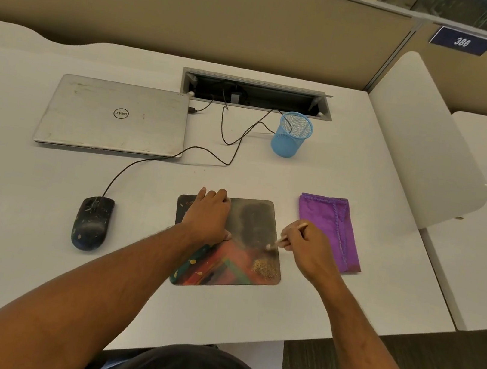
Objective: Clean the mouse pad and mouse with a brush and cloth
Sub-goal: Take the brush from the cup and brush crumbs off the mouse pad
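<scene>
A dusty, multicoloured mouse pad (253, 227) lies on the white desk (41, 217), with a patch of crumbs near its right front corner. My left hand (207, 215) rests flat on the pad's left half, fingers together. My right hand (310, 249) holds a thin pale brush (286, 238) whose tip touches the pad's right edge. A dirty black wired mouse (91, 223) sits on the desk to the left of the pad. A folded purple cloth (328, 228) lies just right of the pad.
A closed silver laptop (113, 117) lies at the back left, with black cables (230, 138) running to an open cable tray (254, 94). A blue mesh pen cup (292, 134) stands behind the pad. A white divider panel (416, 140) borders the desk's right side.
</scene>
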The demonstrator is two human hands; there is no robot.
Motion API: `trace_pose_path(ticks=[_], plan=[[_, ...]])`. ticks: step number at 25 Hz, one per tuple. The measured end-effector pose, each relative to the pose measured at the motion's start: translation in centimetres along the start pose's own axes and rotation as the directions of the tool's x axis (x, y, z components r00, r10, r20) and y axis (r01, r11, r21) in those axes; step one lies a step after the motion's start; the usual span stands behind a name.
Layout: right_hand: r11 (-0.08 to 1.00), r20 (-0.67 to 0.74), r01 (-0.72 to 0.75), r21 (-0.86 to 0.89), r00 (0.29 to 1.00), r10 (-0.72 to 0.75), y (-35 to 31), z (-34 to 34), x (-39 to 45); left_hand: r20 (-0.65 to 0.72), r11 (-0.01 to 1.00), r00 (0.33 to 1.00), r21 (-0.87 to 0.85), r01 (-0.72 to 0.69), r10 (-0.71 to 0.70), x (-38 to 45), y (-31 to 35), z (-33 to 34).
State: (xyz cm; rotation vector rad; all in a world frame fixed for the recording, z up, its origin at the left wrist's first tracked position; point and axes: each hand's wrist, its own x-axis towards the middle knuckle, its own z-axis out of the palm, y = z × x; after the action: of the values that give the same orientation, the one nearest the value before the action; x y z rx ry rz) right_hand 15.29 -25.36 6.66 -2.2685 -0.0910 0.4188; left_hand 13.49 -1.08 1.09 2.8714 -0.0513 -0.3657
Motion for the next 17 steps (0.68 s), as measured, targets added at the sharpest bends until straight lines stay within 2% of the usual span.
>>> trace_pose_path(ticks=[2, 5, 7, 11, 14, 15, 17], plan=[[0.997, -0.045, 0.012, 0.082, 0.999, -0.008, -0.6, 0.5, 0.0, -0.001, 1.000, 1.000, 0.003, -0.006, 0.006, 0.0, 0.0, 0.0], [0.992, 0.010, 0.021, 0.123, 1.000, -0.023, -1.1, 2.3, -0.3, 0.003, 1.000, 1.000, 0.015, -0.016, 0.016, 0.0, 0.0, 0.0], [0.997, 0.058, 0.007, 0.074, 0.998, -0.011, -0.8, 2.5, -0.7, 0.003, 1.000, 1.000, 0.010, -0.012, 0.012, 0.0, 0.0, 0.0], [0.988, 0.131, -0.002, -0.152, 0.991, 0.022, 0.8, 0.2, -1.5, 0.003, 1.000, 1.000, 0.002, -0.012, 0.012, 0.0, -0.1, 0.1], [0.999, 0.050, 0.030, -0.024, 0.998, -0.029, 0.2, -0.1, -2.3, -0.002, 1.000, 1.000, 0.003, -0.012, 0.012, 0.1, -0.1, 0.1], [0.998, 0.066, 0.047, 0.037, 0.997, -0.049, -0.5, 0.5, -2.6, 0.003, 1.000, 1.000, 0.004, -0.012, 0.012, 0.1, -0.1, 0.1], [0.996, 0.196, 0.065, 0.064, 0.978, -0.077, -1.3, 2.0, -3.1, 0.006, 1.000, 1.000, 0.011, -0.012, 0.012, 0.2, 0.0, 0.1]])
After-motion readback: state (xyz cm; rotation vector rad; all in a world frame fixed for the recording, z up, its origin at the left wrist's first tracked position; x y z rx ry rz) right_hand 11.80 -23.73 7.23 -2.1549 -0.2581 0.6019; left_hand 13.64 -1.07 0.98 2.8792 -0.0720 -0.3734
